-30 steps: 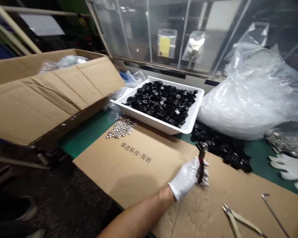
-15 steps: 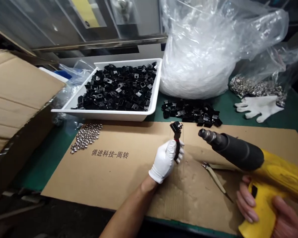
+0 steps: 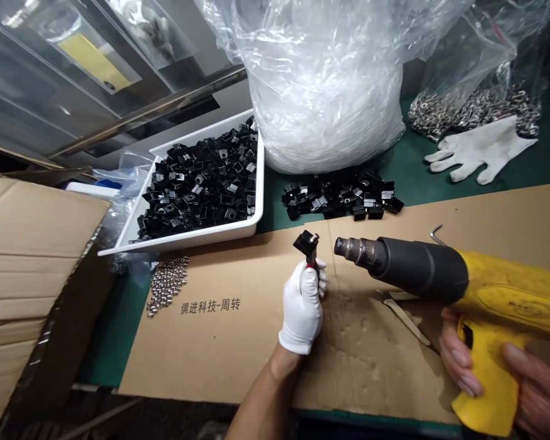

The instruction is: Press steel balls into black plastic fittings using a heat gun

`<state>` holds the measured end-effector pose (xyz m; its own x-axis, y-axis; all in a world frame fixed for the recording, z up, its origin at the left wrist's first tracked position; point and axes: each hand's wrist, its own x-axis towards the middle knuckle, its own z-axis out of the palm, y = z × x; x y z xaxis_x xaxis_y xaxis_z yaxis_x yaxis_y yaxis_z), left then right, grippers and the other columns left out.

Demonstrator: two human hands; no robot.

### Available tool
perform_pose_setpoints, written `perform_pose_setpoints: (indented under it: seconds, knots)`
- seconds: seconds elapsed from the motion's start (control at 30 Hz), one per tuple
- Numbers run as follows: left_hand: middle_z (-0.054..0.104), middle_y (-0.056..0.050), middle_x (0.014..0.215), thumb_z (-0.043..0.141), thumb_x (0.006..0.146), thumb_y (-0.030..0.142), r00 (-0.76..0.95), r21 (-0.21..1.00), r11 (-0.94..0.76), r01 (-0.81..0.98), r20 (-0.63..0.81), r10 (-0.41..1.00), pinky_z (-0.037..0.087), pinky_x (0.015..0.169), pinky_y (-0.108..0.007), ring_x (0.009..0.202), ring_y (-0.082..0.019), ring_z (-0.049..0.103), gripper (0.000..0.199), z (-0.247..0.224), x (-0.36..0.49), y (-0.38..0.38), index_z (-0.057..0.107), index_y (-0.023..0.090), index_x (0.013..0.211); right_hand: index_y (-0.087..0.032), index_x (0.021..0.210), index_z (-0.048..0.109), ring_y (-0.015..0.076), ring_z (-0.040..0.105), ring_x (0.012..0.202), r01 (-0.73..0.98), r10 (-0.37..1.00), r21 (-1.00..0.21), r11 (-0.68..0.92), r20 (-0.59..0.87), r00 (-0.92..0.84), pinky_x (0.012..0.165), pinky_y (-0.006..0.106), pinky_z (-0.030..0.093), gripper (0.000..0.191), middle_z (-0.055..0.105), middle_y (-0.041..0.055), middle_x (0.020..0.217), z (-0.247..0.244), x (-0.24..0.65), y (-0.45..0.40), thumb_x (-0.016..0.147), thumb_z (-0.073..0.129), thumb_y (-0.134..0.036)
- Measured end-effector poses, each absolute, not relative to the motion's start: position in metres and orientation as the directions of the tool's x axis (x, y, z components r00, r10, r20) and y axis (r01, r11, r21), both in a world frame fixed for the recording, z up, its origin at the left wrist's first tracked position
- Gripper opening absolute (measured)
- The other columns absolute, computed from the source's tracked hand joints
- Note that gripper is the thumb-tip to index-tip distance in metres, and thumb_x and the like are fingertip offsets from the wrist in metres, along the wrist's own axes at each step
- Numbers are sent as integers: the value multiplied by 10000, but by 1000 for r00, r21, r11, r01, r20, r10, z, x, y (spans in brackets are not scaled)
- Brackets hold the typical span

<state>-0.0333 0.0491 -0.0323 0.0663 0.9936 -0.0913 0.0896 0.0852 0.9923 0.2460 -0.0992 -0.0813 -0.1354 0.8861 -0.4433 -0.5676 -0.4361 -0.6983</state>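
Observation:
My left hand (image 3: 302,308), in a white glove, grips a narrow dark tool with a red band (image 3: 310,263). A small black square part (image 3: 306,243) sits at the tool's upper end. My right hand (image 3: 456,354), bare, wraps the handle of a yellow-and-black heat gun (image 3: 421,269). Its metal nozzle (image 3: 348,248) points left at the black part, a short gap from it. Both hands are above a cardboard sheet (image 3: 224,348), and part of the right hand is hidden behind the handle.
Above the sheet stand a white tray (image 3: 252,208) of black parts and a loose black pile (image 3: 339,195). Steel balls (image 3: 166,285), pliers (image 3: 406,315) and a hex key (image 3: 437,234) lie nearby. Also present are a plastic sack (image 3: 325,85), a white glove (image 3: 483,150) and a cardboard box (image 3: 27,275).
The heat gun has come into view in my right hand, and its nozzle has closed in on the black part. The view has swung right.

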Motion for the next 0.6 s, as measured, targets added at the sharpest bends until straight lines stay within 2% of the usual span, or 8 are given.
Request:
perform_pose_setpoints:
  seconds: [0.13, 0.23, 0.37, 0.6]
  knots:
    - [572, -2, 792, 352, 1066, 625, 40, 987, 77, 141, -84, 996, 440, 637, -269, 640, -123, 500, 510, -33, -31, 48, 611, 186, 1058, -325, 1267, 573, 203, 492, 560, -665, 866, -614, -425, -489, -102, 491, 352, 453, 473, 502, 70, 846, -73, 239, -99, 938, 523, -662]
    - [574, -3, 800, 348, 1070, 617, 30, 988, 86, 128, -91, 995, 429, 620, -270, 640, -124, 497, 496, -35, -29, 47, 605, 194, 1075, -305, 1332, 549, 187, 517, 624, -729, 891, -557, -399, -424, -165, 555, 319, 493, 462, 530, 64, 906, -70, 238, -98, 970, 557, -591]
    - [572, -5, 798, 362, 1064, 627, 26, 985, 80, 151, -85, 996, 424, 619, -273, 647, -127, 494, 494, -37, -29, 45, 608, 198, 1070, -293, 1388, 519, 182, 534, 669, -752, 921, -546, -369, -324, -217, 600, 312, 518, 474, 550, 70, 953, -78, 242, -98, 1009, 580, -570]
    - [593, -13, 822, 336, 1074, 615, 30, 967, 42, 250, -51, 998, 446, 684, -287, 693, -140, 530, 497, -37, -28, 44, 613, 202, 1086, -306, 1390, 518, 187, 545, 688, -736, 914, -552, -393, -324, -246, 619, 323, 521, 441, 552, 74, 969, -77, 244, -97, 1023, 577, -541]
